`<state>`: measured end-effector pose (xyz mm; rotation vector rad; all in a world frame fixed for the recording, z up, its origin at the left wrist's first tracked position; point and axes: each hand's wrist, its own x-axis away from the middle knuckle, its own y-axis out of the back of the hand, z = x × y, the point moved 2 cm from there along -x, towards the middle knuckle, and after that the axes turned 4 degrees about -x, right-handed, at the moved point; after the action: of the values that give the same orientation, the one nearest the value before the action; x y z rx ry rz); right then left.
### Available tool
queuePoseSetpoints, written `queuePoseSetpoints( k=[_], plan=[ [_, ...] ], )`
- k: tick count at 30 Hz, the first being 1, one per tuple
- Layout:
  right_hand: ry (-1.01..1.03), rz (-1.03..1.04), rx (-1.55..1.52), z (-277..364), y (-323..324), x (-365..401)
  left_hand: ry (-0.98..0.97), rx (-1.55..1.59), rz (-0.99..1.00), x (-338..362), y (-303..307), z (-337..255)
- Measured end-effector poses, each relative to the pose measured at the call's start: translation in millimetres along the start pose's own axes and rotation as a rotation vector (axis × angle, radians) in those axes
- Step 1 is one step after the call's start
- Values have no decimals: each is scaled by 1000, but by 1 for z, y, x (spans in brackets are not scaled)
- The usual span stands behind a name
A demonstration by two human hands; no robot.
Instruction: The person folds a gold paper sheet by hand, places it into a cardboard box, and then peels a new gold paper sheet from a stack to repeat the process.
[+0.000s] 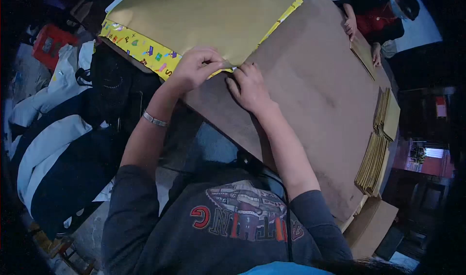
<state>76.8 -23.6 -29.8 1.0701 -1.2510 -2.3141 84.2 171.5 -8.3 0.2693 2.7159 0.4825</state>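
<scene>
A large brown sheet (194, 15) lies over yellow printed paper (141, 49), whose patterned border shows along two sides. My left hand (196, 69) pinches the near corner of the brown sheet, which lifts slightly between thumb and fingers. Right beside it, my right hand (250, 87) rests at the same corner with its fingers curled down and its thumb apart, near the yellow edge. What lies under those right fingertips is hidden. Both hands are at the near edge of the brown table (310, 86).
Stacks of folded brown card (373, 163) line the table's right side. Across the table, a co-worker (376, 15) handles a brown folded piece (363, 56). An open cardboard box (371, 226) stands below right. A red crate (52, 46) and piled cloth (43, 100) are at left.
</scene>
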Motion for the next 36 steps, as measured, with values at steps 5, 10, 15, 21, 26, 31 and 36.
queuePoseSetpoints(
  k=[5, 10, 15, 21, 26, 31, 36],
  plan=[
    [-85, -71, -171, -6, 6, 2, 38, 66, -40, 2, -2, 1],
    [-117, -187, -218, -5, 7, 5, 49, 87, 21, 0, 0, 9],
    [48, -96, -147, 0, 6, 1, 66, -40, -33, 2, 1, 3],
    [11, 26, -29, 9, 8, -4, -21, -69, 46, 1, 6, 3],
    [13, 35, 4, 1, 4, -1, -76, -130, 117, 1, 10, -3],
    [-27, 40, -24, 4, 7, -3, -116, -209, 109, 2, 8, 0],
    [-45, 48, -7, 4, 6, -3, -179, -249, 102, 3, 11, -6]
  ],
)
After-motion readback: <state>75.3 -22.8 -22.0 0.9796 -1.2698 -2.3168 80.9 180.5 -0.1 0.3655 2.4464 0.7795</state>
